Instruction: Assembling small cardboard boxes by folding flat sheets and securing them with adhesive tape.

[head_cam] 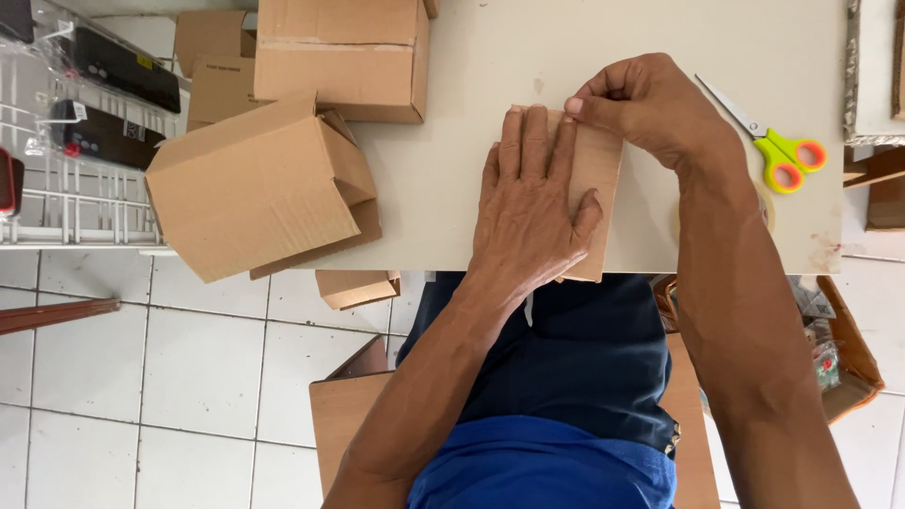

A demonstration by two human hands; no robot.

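The left hand [528, 212] lies flat with fingers spread on a small flat piece of cardboard [596, 170] at the near edge of the pale table [452, 188], pressing it down without gripping it. The right hand [650, 108] pinches the far corner of that cardboard between thumb and fingertips. Scissors [778, 151] with green and orange handles lie just right of the right hand, and open cardboard boxes [259, 184] sit well apart on the left

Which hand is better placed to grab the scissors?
Likely the right hand: it pinches the far edge of the flat cardboard close to the scissors, while the left hand lies flat on it, farther off.
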